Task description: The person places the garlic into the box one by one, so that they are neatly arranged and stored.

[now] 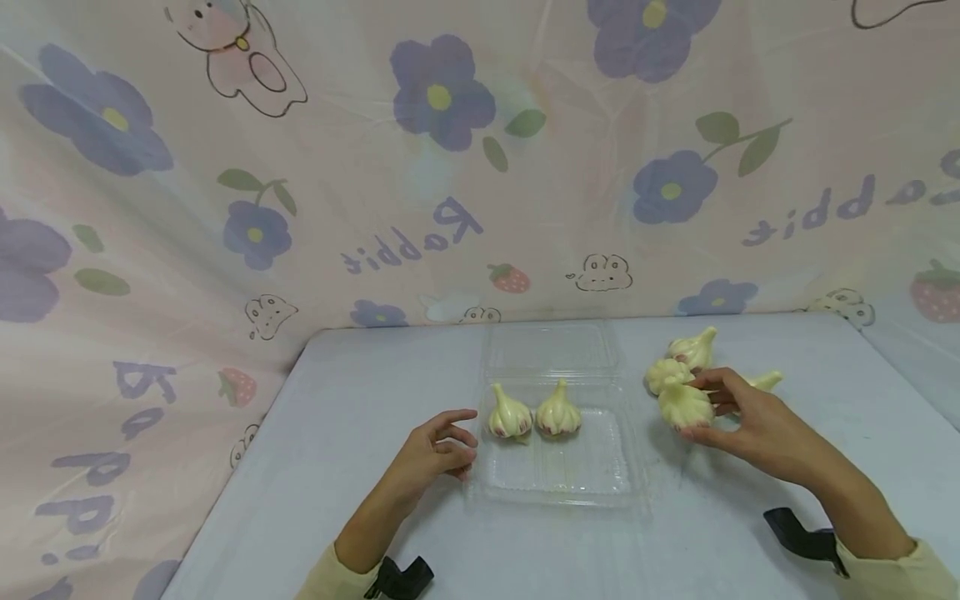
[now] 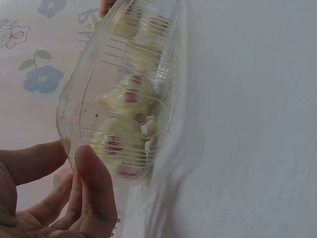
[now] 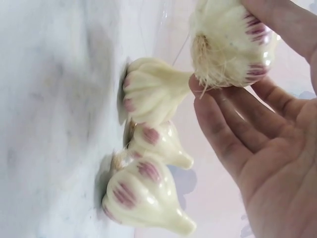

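Thumb + fingertips of R hand [image 1: 742,421] curled partway, set about a bulb's width apart; pinching one garlic bulb [image 1: 686,407] across its sides, raised off tabletop [image 1: 360,375] per R wrist view. Fingers of L hand [image 1: 438,446] loosely bent, no bulb held; gap betw. thumb & index, right at near-hand rim of clear plastic box [image 1: 555,475]. Can't tell how hard, if at all, pressing on rim.

Handling (judgement): pinch best at widest part, thumb opp. fingers; firm enough for shiny surface, w/o catching root tuft [image 3: 210,67]. Lift well clear of neighbours before any sideways move, else likely to knock them. On L side, steady thin plastic gently; may flex or skid if pushed.

Rel. to fingers: held bulb betw. R thumb & fingertips, roots twd tabletop. Just past it, back bulb [image 1: 688,352] & middle bulb [image 1: 664,373]; outer bulb [image 1: 767,381] partly hidden behind R hand. Farther over, two boxed bulbs [image 1: 558,410] side by side, stems up, in box base; nearer one just beside L fingertips. Lid [image 1: 551,348] folded back, away from wearer. Beyond: printed sheet [image 1: 540,208].
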The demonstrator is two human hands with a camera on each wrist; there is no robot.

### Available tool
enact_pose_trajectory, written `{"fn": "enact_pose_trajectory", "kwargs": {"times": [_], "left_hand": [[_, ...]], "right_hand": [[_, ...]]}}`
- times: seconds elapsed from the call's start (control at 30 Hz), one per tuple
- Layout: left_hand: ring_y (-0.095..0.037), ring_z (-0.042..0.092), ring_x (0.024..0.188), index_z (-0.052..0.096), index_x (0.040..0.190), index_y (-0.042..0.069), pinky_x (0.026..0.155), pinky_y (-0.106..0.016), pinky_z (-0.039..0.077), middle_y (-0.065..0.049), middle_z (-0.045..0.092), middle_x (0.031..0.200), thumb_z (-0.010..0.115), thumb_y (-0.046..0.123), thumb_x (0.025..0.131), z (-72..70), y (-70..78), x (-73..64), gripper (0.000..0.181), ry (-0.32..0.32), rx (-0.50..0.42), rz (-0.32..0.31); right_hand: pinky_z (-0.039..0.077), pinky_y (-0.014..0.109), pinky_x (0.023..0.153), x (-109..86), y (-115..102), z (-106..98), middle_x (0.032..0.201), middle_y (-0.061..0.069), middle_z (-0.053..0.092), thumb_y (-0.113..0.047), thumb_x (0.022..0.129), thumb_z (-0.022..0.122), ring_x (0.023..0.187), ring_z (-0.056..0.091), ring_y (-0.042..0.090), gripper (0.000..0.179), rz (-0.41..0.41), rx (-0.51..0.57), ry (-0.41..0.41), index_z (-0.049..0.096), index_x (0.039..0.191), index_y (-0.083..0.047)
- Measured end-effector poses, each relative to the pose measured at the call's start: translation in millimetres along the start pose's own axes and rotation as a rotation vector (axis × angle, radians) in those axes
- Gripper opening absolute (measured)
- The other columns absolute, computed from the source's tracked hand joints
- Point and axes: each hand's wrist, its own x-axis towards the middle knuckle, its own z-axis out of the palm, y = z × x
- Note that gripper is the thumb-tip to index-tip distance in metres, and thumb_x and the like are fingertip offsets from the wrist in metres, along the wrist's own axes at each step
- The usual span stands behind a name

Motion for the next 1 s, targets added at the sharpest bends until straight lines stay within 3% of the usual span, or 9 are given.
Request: {"fn": "enact_pose_trajectory", "kwargs": {"times": [0.13, 0.43, 0.53, 0.67, 1.0], "left_hand": [[-0.014, 0.062, 0.079, 0.046, 0.145, 0.003, 0.066, -0.026, 0.056, -0.010, 0.059, 0.105, 0.066, 0.000, 0.090, 1.3, -1.3, -0.5, 0.058, -0.005, -0.014, -0.006], [-0.012, 0.058, 0.074, 0.045, 0.146, 0.003, 0.061, -0.025, 0.055, -0.010, 0.057, 0.105, 0.065, -0.001, 0.091, 2.3, -0.8, -2.0, 0.059, 0.000, -0.035, -0.019], [-0.013, 0.058, 0.074, 0.045, 0.146, 0.003, 0.061, -0.025, 0.055, -0.010, 0.057, 0.105, 0.065, -0.002, 0.090, 2.6, -0.1, -2.1, 0.059, 0.000, -0.035, -0.020], [-0.013, 0.058, 0.073, 0.044, 0.146, 0.003, 0.061, -0.025, 0.055, -0.009, 0.056, 0.105, 0.065, -0.002, 0.090, 2.8, 0.6, -1.9, 0.060, -0.010, -0.036, -0.017], [-0.014, 0.058, 0.073, 0.044, 0.146, 0.001, 0.061, -0.025, 0.055, -0.009, 0.056, 0.103, 0.064, -0.003, 0.090, 2.3, 1.4, -1.2, 0.060, -0.016, -0.045, -0.002]], "right_hand": [[0.055, 0.038, 0.083, -1.4, -5, 1, 0.136, 0.015, 0.057, -0.042, 0.086, 0.076, 0.115, 0.062, 0.039, 0.068, -0.011, 0.007, 0.007, 0.045, 0.139, -0.013], [0.053, 0.056, 0.091, 5.0, -17, 13, 0.144, 0.019, 0.051, -0.043, 0.086, 0.076, 0.117, 0.061, 0.043, 0.069, -0.043, 0.055, 0.008, 0.048, 0.143, -0.016], [0.057, 0.037, 0.093, 7.0, -20, 17, 0.145, 0.017, 0.050, -0.042, 0.086, 0.076, 0.118, 0.062, 0.042, 0.069, -0.046, 0.070, 0.009, 0.048, 0.143, -0.017], [0.048, 0.011, 0.089, 8.8, -24, 19, 0.144, 0.016, 0.050, -0.038, 0.086, 0.077, 0.118, 0.062, 0.041, 0.068, -0.055, 0.104, 0.006, 0.048, 0.143, -0.016], [0.043, 0.003, 0.091, 20.4, -32, 29, 0.141, 0.015, 0.052, -0.034, 0.085, 0.079, 0.120, 0.061, 0.040, 0.065, -0.087, 0.182, 0.014, 0.051, 0.140, -0.013]]}}
